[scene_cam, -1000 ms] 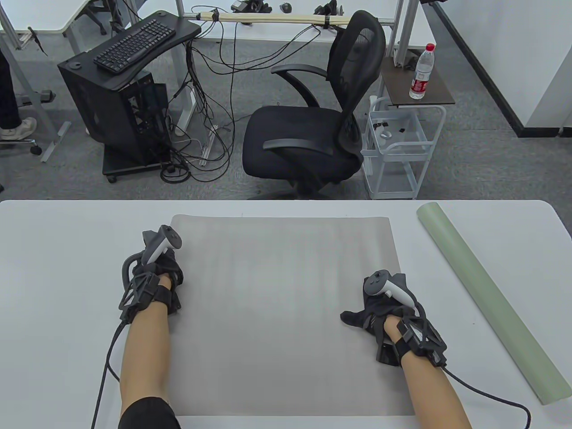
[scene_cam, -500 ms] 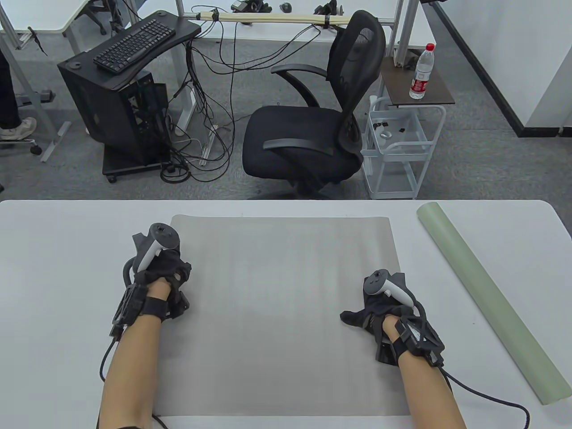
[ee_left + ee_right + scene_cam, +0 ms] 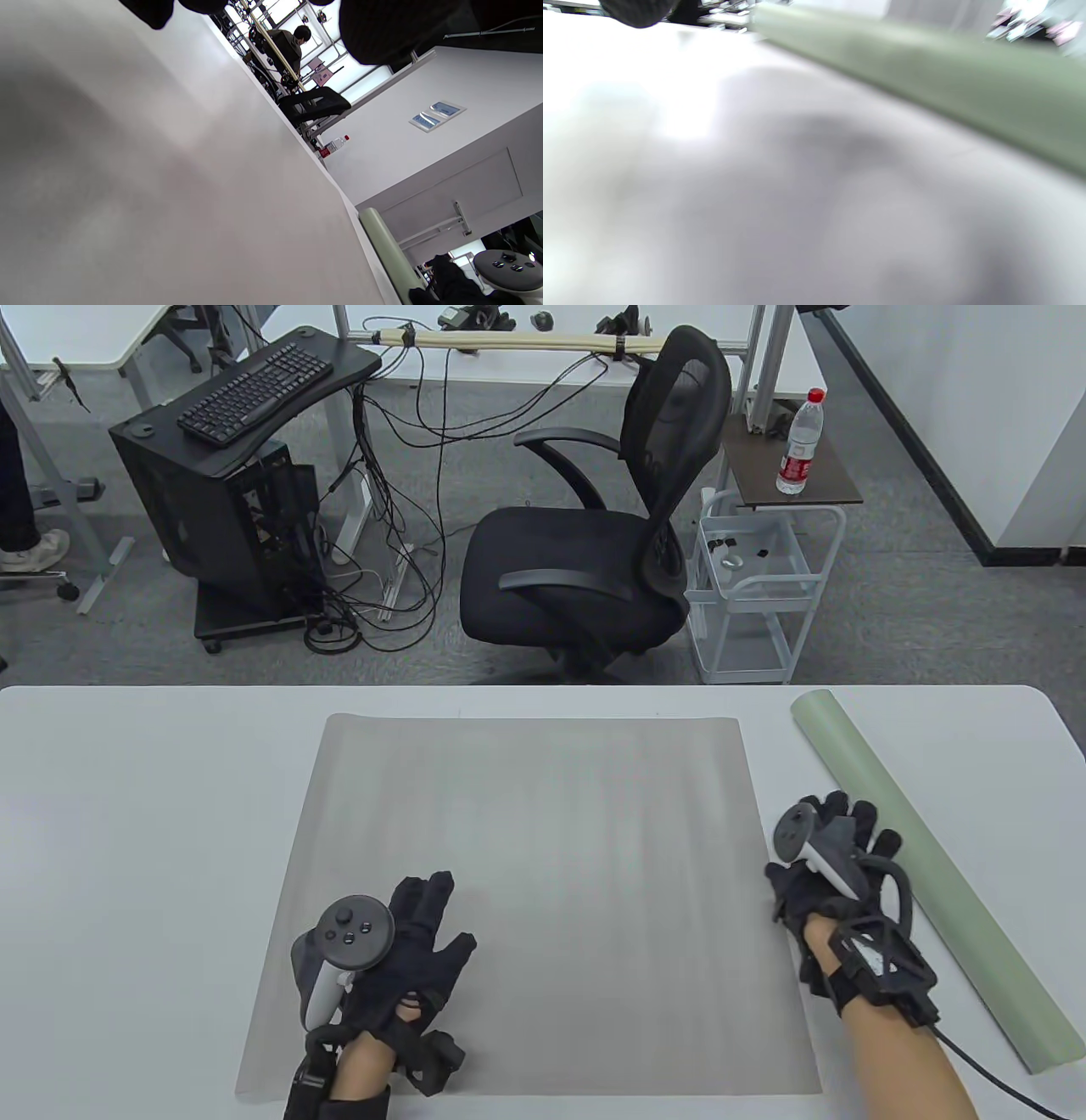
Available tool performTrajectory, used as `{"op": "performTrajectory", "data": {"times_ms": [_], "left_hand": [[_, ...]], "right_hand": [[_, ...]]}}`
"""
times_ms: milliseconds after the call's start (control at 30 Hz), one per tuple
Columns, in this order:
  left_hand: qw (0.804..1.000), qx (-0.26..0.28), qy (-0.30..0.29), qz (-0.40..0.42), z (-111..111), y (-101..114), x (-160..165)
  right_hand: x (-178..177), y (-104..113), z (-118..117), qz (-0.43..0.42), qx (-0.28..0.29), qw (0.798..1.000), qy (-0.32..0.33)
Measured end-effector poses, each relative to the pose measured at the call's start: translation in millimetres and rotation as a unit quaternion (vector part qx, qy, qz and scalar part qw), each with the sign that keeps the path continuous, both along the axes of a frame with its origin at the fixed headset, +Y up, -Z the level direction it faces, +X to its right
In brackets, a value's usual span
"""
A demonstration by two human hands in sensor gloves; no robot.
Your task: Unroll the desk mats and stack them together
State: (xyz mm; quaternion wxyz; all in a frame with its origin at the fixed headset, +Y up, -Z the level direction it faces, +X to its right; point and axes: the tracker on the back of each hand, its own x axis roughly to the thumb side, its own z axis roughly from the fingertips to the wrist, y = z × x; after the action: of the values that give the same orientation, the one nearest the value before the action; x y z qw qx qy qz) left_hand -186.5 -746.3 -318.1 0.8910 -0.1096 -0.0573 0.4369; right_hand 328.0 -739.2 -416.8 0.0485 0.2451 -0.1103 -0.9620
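Table view: grey desk mat (image 3: 526, 899) lies unrolled and flat at table (image 3: 127, 814) centre, edges roughly square to the table's front, far edge narrower in perspective. Green rolled mat (image 3: 920, 874) lies to its right, a tight tube, long axis running from far-left to near-right, far end pointing toward the table's back edge, near end toward the right front corner. Left hand (image 3: 407, 950) over grey mat's near-left area, fingers spread and extended, holding nothing; whether palm presses the mat can't be told. Right hand (image 3: 827, 865) just off grey mat's right edge, between it and the roll, fingers splayed with tips at or near the roll; no grasp seen. Left wrist view: cam tilted; grey mat (image 3: 148, 190) fills the frame, green rolled mat (image 3: 388, 250) at lower right, fingertips dark at top edge, nothing held. Right wrist view: blurred; green rolled mat (image 3: 925, 84) crosses upper right close by, one fingertip at top left; contact not readable. Step, est.: first mat done, second mat pickup starting. Next move prob. needs right hand to take the roll, bring it over the grey mat w/ axis parallel to one edge, find the loose end, left hand pinning it while the roll is pushed out flat on top.
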Motion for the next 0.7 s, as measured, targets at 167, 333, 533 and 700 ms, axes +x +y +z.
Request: {"op": "performTrajectory", "data": {"times_ms": [167, 333, 533, 700], "left_hand": [[0.999, 0.007, -0.037, -0.027, 4.9, -2.4, 11.3], [0.999, -0.001, -0.038, -0.037, 10.5, -11.2, 15.9], [0.997, -0.011, -0.050, -0.062, 9.7, -16.7, 22.9], [0.996, -0.006, -0.061, -0.069, 10.5, -16.4, 25.4]], "right_hand": [[78.3, -8.1, 18.4, -0.059, -0.029, 0.991, -0.116], [105.6, -28.9, 30.6, -0.093, -0.057, 0.983, -0.150], [90.3, -21.5, 17.5, 0.018, -0.066, 0.991, -0.112], [77.1, -7.7, 15.4, -0.272, -0.054, 0.942, -0.188]]}}
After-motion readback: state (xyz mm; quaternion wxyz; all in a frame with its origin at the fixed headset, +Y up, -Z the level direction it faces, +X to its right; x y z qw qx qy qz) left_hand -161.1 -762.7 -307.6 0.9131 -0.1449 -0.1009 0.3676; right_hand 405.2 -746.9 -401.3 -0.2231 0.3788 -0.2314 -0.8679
